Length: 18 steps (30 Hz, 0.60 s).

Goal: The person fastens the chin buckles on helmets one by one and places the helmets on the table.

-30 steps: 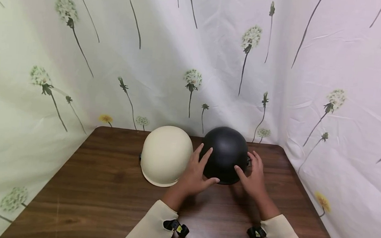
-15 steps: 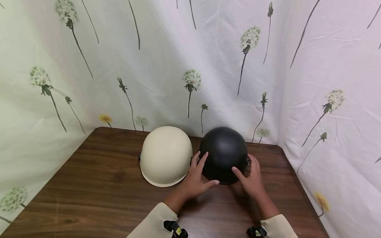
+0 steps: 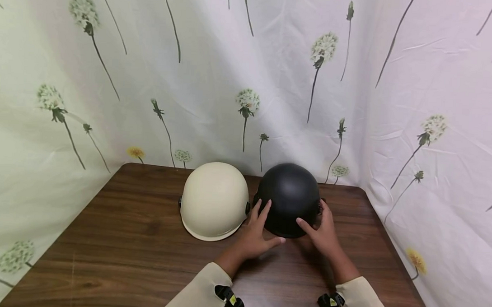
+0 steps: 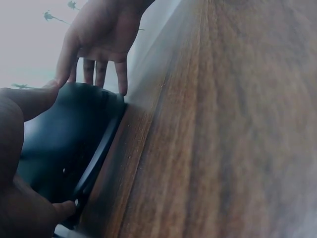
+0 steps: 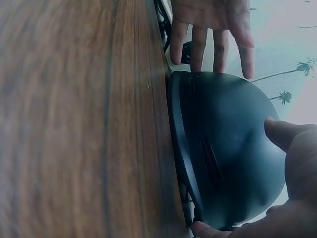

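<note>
In the head view, a smooth black helmet (image 3: 290, 195) sits dome up near the back edge of the table. A cream helmet (image 3: 213, 200) with black side fittings is just to its left. My left hand (image 3: 254, 237) lies along the black helmet's left side with fingers extended and thumb spread near the front rim. On the opposite side, my right hand (image 3: 324, 233) touches the helmet, its thumb on the front of the shell. The right wrist view shows the black helmet (image 5: 233, 144) resting on the wood between both hands, with a slot-like mark on its side.
The brown wood-grain table (image 3: 145, 249) stretches toward me in front of the helmets. A white curtain (image 3: 208, 80) printed with dandelions hangs behind and along both sides. Black wrist straps (image 3: 229, 299) sit over my cream sleeves (image 3: 200, 292).
My left hand's fingers have slid down the black helmet's side toward me. The right hand has also shifted slightly lower. The black helmet moved very slightly left; the cream one stays in place.
</note>
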Each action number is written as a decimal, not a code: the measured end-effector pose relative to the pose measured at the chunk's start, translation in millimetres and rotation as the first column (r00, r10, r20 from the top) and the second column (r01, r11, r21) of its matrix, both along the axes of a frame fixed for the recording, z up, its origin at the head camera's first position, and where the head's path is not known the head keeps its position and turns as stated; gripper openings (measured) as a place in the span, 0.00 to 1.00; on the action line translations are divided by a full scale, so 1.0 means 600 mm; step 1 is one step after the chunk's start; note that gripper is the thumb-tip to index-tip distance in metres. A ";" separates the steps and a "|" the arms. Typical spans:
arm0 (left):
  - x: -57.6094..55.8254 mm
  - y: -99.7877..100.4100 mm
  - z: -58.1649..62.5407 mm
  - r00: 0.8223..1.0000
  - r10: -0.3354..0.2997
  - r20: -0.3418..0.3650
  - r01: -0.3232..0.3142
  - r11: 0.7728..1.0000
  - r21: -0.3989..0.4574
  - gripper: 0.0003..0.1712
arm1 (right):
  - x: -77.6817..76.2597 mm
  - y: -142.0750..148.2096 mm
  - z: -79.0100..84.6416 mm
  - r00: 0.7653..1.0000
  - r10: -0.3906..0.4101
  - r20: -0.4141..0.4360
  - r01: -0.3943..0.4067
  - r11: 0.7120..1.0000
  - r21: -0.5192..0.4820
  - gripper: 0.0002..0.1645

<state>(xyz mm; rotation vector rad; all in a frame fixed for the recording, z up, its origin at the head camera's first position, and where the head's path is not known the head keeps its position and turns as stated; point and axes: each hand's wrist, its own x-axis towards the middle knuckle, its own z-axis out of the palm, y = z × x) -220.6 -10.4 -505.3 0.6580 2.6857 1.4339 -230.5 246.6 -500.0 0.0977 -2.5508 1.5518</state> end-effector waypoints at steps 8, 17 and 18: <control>0.000 -0.001 -0.005 1.000 -0.021 0.014 0.021 1.000 -0.004 0.64 | 0.002 -0.003 0.000 1.000 -0.020 0.012 0.019 1.000 0.019 0.63; 0.013 0.011 -0.009 0.997 -0.074 0.037 0.073 0.997 0.030 0.63 | 0.005 -0.010 0.006 0.990 -0.138 -0.034 0.134 0.984 -0.118 0.52; 0.014 0.012 -0.009 0.997 -0.077 0.031 0.076 0.997 0.031 0.63 | 0.006 -0.011 0.008 0.985 -0.166 -0.053 0.157 0.977 -0.144 0.49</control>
